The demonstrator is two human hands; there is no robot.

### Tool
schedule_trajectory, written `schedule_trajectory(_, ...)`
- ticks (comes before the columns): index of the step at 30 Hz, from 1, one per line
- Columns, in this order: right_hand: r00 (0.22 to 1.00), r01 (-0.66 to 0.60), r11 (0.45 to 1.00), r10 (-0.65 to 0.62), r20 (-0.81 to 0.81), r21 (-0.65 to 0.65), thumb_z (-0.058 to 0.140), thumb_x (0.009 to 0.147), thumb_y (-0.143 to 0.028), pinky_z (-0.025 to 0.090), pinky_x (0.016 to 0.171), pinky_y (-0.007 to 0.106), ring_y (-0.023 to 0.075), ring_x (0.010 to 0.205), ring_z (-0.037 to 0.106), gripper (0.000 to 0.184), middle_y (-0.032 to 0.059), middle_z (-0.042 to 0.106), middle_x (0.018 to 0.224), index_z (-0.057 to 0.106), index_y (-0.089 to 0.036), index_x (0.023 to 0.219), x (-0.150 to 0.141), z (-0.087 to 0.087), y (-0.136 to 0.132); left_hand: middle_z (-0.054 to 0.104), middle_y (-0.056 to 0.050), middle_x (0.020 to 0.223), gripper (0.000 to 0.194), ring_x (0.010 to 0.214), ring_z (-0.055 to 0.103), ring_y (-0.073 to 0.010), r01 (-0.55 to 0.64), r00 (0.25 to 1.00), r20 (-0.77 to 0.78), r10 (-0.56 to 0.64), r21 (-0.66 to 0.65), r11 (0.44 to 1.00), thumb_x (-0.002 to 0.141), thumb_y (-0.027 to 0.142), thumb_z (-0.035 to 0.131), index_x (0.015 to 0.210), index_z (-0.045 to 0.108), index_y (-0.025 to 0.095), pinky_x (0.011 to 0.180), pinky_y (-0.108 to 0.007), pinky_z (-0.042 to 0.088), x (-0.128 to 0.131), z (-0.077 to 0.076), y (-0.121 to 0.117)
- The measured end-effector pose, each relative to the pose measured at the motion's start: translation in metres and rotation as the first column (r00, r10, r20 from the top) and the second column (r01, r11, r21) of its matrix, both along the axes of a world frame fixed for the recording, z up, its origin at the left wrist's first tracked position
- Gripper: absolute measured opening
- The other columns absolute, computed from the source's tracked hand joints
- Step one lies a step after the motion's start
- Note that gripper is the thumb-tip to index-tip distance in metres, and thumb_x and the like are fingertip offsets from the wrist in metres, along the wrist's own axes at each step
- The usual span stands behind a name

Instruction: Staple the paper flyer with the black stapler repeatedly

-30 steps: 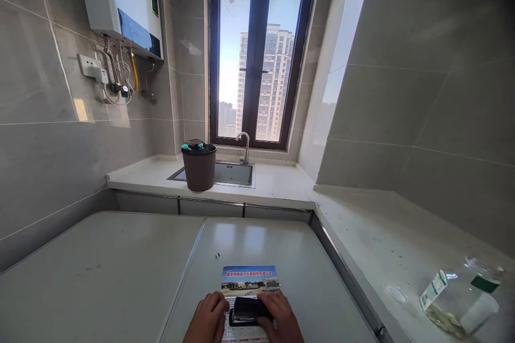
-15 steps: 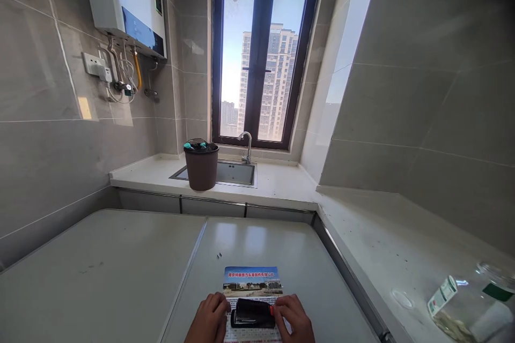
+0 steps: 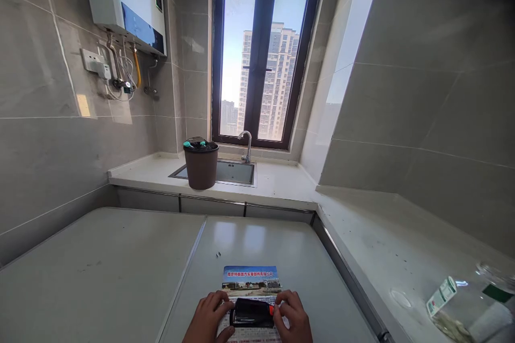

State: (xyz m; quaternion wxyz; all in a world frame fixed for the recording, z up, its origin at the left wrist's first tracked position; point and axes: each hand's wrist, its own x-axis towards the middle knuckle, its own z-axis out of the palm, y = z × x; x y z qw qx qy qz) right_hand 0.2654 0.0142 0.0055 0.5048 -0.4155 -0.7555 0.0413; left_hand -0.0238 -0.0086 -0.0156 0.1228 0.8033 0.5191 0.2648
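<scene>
A black stapler [image 3: 252, 313] with a red part at its right end lies across a printed leaflet [image 3: 250, 277] near the bottom of the head view. My left hand [image 3: 208, 317] holds the stapler's left end, index finger above and thumb below. At the other end, the fingers of my right hand [image 3: 293, 317] are closed together at the red part. The leaflet has a blue top band with red lettering and a picture of buildings; the stapler and both hands hide part of its lower half.
Tiny metal bits [image 3: 218, 254] lie on the pale two-panel table [image 3: 120, 268]. Behind it, a brown bucket [image 3: 201, 167] stands by the sink [image 3: 237, 172] and faucet [image 3: 248, 144]. A clear jar [image 3: 475, 305] is on the right counter [image 3: 362, 225].
My left thumb has spread downward, and the left hand now reaches around the stapler's left end. My right hand stays at the red end, shifted slightly. The camera view has moved a little.
</scene>
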Motion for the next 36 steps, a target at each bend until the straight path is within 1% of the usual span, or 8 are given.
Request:
schedule_trajectory(2, 1.0, 0.004, 1.0, -0.004, -0.007, 0.004, 0.05, 0.097, -0.024, 0.051, 0.065, 0.026, 0.018, 0.073, 0.063, 0.034, 0.0035, 0.064, 0.079, 0.054, -0.021, 0.063, 0.0, 0.001, 0.0, 0.068, -0.008, 0.124, 0.052, 0.115, 0.063, -0.0325, -0.01, 0.999, 0.04, 0.01, -0.004, 1.0, 0.069, 0.019, 0.082, 0.118, 0.071, 0.034, 0.095, -0.043, 0.051, 0.0, 0.002, 0.0)
schedule_trajectory(7, 1.0, 0.015, 1.0, -0.016, -0.017, -0.028, 0.052, 0.096, -0.022, 0.051, 0.066, 0.026, 0.0183, 0.075, 0.062, 0.033, 0.0039, 0.063, 0.08, 0.056, -0.021, 0.063, -0.001, 0.001, -0.001, 0.069, -0.008, 0.122, 0.038, 0.115, 0.064, -0.0299, -0.036, 0.988, 0.15, 0.041, -0.033, 0.999, 0.074, 0.022, 0.08, 0.111, 0.075, 0.032, 0.095, -0.04, 0.051, 0.002, 0.009, -0.002)
schedule_trajectory(19, 0.997, 0.047, 0.998, -0.049, -0.06, -0.038, 0.05, 0.097, -0.024, 0.052, 0.062, 0.028, 0.0192, 0.071, 0.059, 0.033, 0.004, 0.06, 0.076, 0.055, -0.022, 0.064, -0.013, 0.002, -0.001, 0.068, -0.009, 0.121, 0.037, 0.114, 0.061, -0.0326, -0.082, 0.979, 0.178, 0.102, -0.115, 0.99, 0.072, 0.023, 0.08, 0.108, 0.077, 0.032, 0.096, -0.044, 0.048, 0.006, 0.02, -0.004)
schedule_trajectory(27, 0.996, 0.074, 0.996, -0.076, -0.04, -0.045, 0.047, 0.1, -0.028, 0.05, 0.061, 0.028, 0.0195, 0.07, 0.058, 0.035, 0.0036, 0.06, 0.075, 0.051, -0.022, 0.066, -0.014, -0.016, 0.003, 0.067, -0.008, 0.12, 0.038, 0.113, 0.06, -0.0306, -0.062, 0.973, 0.213, 0.094, -0.152, 0.987, 0.071, 0.017, 0.075, 0.107, 0.075, 0.03, 0.095, -0.04, 0.047, 0.007, 0.026, -0.008)
schedule_trajectory(30, 0.999, 0.046, 0.999, -0.047, -0.021, -0.026, 0.046, 0.102, -0.028, 0.053, 0.069, 0.031, 0.0207, 0.075, 0.062, 0.031, 0.0047, 0.064, 0.08, 0.058, -0.023, 0.074, -0.013, -0.015, 0.003, 0.068, -0.007, 0.118, 0.035, 0.11, 0.062, -0.0293, -0.065, 0.963, 0.249, 0.102, -0.151, 0.986, 0.071, 0.017, 0.076, 0.104, 0.075, 0.029, 0.095, -0.039, 0.047, 0.005, 0.023, -0.007)
schedule_trajectory(33, 1.0, 0.0, 0.999, 0.001, 0.029, -0.042, 0.061, 0.095, -0.037, 0.056, 0.079, 0.035, 0.0261, 0.094, 0.067, 0.016, 0.0081, 0.071, 0.101, 0.067, -0.024, 0.101, -0.014, -0.009, 0.001, 0.07, -0.008, 0.114, 0.025, 0.108, 0.063, -0.029, -0.066, 0.948, 0.3, 0.103, -0.131, 0.989, 0.075, 0.021, 0.075, 0.1, 0.075, 0.027, 0.094, -0.039, 0.048, 0.001, 0.017, -0.004)
schedule_trajectory(35, 0.992, -0.067, 0.995, 0.074, 0.098, -0.068, 0.075, 0.083, -0.045, 0.056, 0.081, 0.036, 0.0297, 0.1, 0.068, 0.039, 0.0086, 0.072, 0.11, 0.066, -0.026, 0.116, -0.016, -0.005, 0.001, 0.072, -0.008, 0.109, 0.016, 0.103, 0.064, -0.029, -0.053, 0.941, 0.326, 0.089, -0.117, 0.992, 0.08, 0.027, 0.074, 0.096, 0.075, 0.025, 0.091, -0.038, 0.049, -0.001, 0.015, -0.002)
schedule_trajectory(36, 0.985, -0.097, 0.991, 0.109, 0.135, -0.088, 0.08, 0.076, -0.045, 0.056, 0.081, 0.036, 0.0304, 0.1, 0.068, 0.047, 0.0078, 0.072, 0.11, 0.065, -0.027, 0.117, -0.018, -0.004, 0.0, 0.073, -0.009, 0.107, 0.014, 0.101, 0.064, -0.0289, -0.04, 0.939, 0.336, 0.075, -0.112, 0.993, 0.081, 0.03, 0.074, 0.094, 0.075, 0.025, 0.09, -0.038, 0.049, -0.002, 0.014, -0.001)
